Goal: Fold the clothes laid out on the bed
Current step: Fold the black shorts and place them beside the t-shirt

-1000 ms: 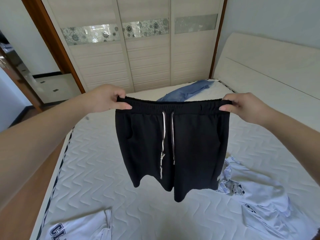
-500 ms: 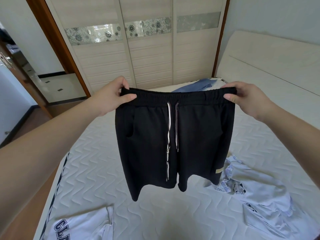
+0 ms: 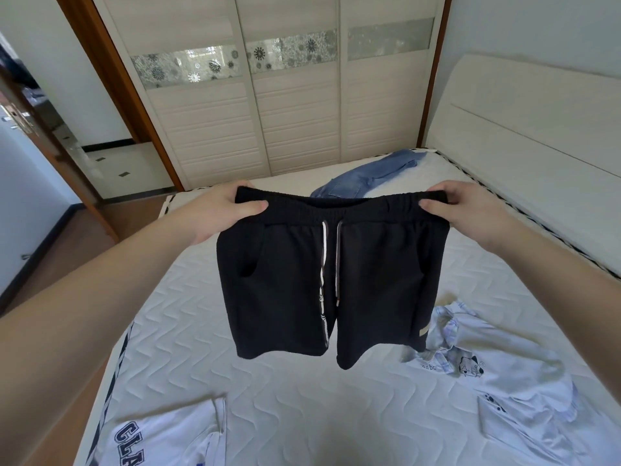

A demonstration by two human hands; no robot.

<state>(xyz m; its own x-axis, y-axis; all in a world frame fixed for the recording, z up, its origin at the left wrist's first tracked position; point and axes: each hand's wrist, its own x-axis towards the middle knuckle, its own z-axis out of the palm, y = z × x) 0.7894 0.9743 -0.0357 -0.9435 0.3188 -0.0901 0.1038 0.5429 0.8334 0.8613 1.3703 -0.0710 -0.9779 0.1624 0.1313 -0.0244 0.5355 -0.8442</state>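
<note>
On the white tee [image 3: 168,438] at the near left corner of the bed [image 3: 285,415], below the left hand's grip, dark block letters read "CLA"; the rest of the word runs out of view. On the pale shirt [image 3: 497,378] below the right hand's grip, small lettering beside a cartoon print seems to read "abo", too small to be sure of. A tan tag sits on the hem of the shorts' leg under the right grip; no writing on it can be read.

The shorts [image 3: 332,280] are black and hang in the air above the mattress, held up by the waistband and stretched flat between the two grips, with both legs dangling clear of the bed. Two drawstrings hang from the middle of the waistband, midway between the grips.

The left hand [image 3: 218,213] grips the left end of the waistband, thumb across the front and fingers curled behind. The right hand [image 3: 470,210] grips the right end the same way, thumb in front and fingers over the top edge. Both forearms reach forward, roughly level, with the wrists turned inward.

Beyond the grips, jeans [image 3: 366,178] lie crumpled at the far end of the bed. A wardrobe [image 3: 268,129] with sliding doors stands behind them.
</note>
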